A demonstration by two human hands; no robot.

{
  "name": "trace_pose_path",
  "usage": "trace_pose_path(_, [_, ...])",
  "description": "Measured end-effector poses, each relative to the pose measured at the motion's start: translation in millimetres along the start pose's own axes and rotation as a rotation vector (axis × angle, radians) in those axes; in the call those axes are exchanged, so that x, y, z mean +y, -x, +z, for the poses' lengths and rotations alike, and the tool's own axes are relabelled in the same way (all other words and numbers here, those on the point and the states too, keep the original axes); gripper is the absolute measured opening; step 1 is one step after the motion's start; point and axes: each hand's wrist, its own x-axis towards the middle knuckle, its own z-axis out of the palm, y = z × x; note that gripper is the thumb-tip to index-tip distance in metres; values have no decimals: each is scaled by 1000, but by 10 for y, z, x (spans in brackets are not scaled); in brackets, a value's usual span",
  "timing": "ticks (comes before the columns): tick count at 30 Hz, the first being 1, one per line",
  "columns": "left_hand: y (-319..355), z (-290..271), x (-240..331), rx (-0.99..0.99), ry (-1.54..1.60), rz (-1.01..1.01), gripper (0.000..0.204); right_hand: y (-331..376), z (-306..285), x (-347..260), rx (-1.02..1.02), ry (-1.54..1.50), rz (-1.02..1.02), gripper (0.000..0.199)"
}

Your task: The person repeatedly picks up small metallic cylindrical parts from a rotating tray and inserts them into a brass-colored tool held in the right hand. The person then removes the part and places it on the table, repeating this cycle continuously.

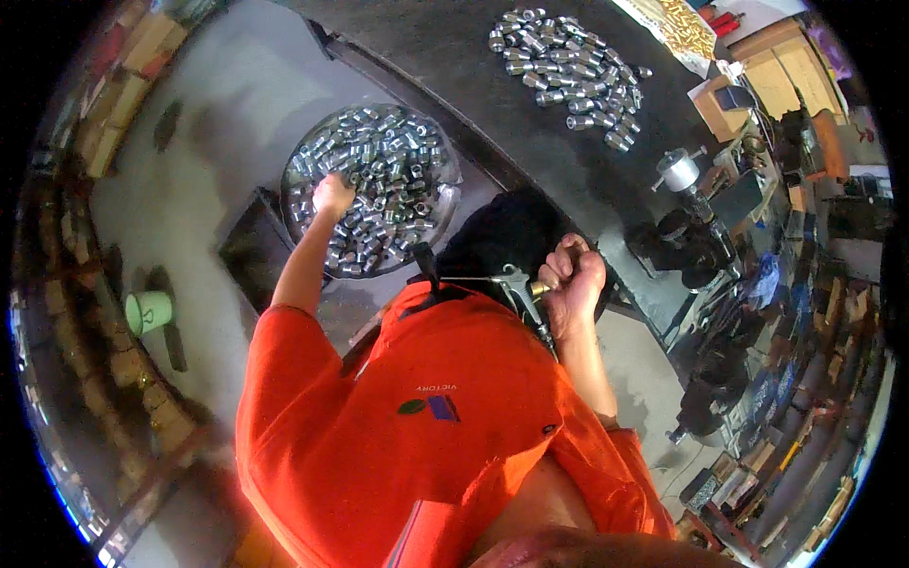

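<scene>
Left hand among steel fittings in a round tray

The person's orange-red shirt (379,379) carries a short line of pale lettering on the front, above a green leaf shape and a blue patch.

The fittings (393,161) are shiny, silver-coloured metal, short and stubby, with faceted bodies. They lie jumbled at all angles inside the round tray (451,210), which stands beside the bench (417,38). The left hand (333,196) reaches into the tray at its left side, fingers curled down among the pieces; I cannot tell whether its grip is closed on one.

The right hand (576,281) is raised in front of the body, near the bench edge, fingers bent in toward the palm. It is right next to the brass-coloured end of a grey metal tool (519,289); whether its grip is pinching that end I cannot tell.

On the dark, smooth bench top sits a loose heap of similar fittings (573,71). Beyond it, a pale sheet (644,11) holds many small gold-coloured pieces (677,28), near an open cardboard box (781,71). A silver cylindrical device (677,169) stands further along. On the floor at far left is a pale green container (150,311).
</scene>
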Motion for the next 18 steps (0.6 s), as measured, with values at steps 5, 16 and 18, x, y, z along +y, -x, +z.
trace_pose_path(5, [-2,130,267,9,19,-313,38,19,-65,27,14,-34,7,15])
trace_pose_path(16, [-81,-104,-36,-111,216,10,41,30,-95,-6,-5,10,18,16])
trace_pose_path(18, [-11,-144,-67,-60,222,88,38,33,-105,-8,-22,20,25,16])
